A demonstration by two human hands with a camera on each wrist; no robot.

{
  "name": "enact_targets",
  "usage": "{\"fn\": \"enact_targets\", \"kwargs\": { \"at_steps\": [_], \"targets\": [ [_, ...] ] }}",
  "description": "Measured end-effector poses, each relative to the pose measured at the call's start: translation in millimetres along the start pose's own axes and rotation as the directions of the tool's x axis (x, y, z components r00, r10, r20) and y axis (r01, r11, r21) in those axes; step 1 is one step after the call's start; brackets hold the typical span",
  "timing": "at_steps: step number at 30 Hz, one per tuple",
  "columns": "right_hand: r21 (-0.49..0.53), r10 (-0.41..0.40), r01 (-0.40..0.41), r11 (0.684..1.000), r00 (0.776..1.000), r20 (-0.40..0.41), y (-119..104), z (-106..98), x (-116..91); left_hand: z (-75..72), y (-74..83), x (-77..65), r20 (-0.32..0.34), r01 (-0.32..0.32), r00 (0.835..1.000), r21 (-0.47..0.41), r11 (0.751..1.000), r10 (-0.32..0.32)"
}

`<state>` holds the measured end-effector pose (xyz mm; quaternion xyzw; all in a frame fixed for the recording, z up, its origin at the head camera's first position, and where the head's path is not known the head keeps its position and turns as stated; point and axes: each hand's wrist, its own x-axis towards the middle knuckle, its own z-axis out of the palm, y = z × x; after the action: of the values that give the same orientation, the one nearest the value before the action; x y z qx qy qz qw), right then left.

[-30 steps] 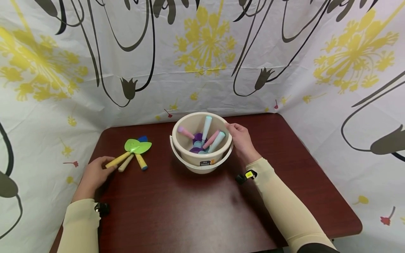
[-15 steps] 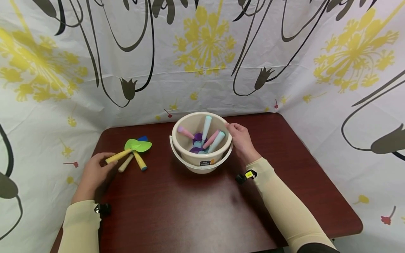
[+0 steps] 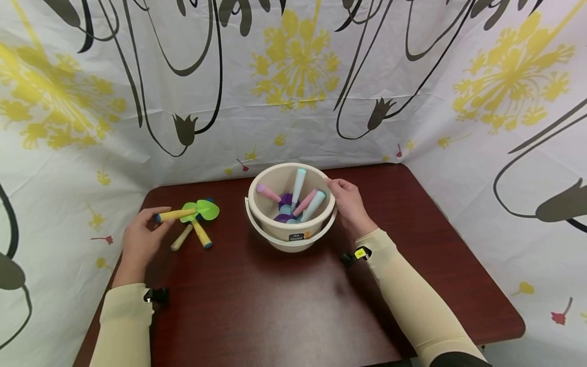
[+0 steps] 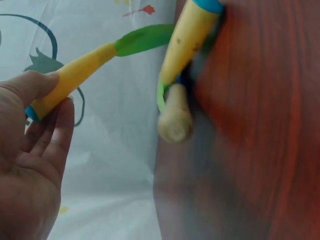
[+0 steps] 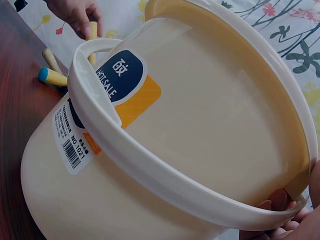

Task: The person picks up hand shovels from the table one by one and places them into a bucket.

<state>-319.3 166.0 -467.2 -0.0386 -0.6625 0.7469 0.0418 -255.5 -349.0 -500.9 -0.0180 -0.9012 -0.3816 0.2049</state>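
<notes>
Left hand [image 3: 142, 237], fingers clamped on a trowel [image 3: 180, 214], near worktop's [image 3: 257, 306] left edge; right hand [image 3: 350, 205] grips nested buckets [image 3: 275, 228] toward far edge. I judge this pickup; next calls for clearing neighbouring tools [image 3: 201, 234].

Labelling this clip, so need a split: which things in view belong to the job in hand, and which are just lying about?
Job, judging by contact:
Green leaf-bladed trowel with yellow handle, in left grip
Cream plastic bucket, right grip at its rim
Probably the pink-handled tools and pale-blue-handled tools inside

Lying about, untouched:
Second yellow-handled trowel
Pale tan rounded handle
</notes>
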Motion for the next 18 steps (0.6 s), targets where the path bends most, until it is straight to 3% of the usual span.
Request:
{"fn": "enact_targets", "kwargs": {
  "at_steps": [18],
  "targets": [
    [0.014,0.010,-0.010,1.000,1.000,-0.001,0,0,1,12.2,40.0,23.0,-0.053,-0.046,0.998,-0.100,0.994,0.041]
  ]
}}
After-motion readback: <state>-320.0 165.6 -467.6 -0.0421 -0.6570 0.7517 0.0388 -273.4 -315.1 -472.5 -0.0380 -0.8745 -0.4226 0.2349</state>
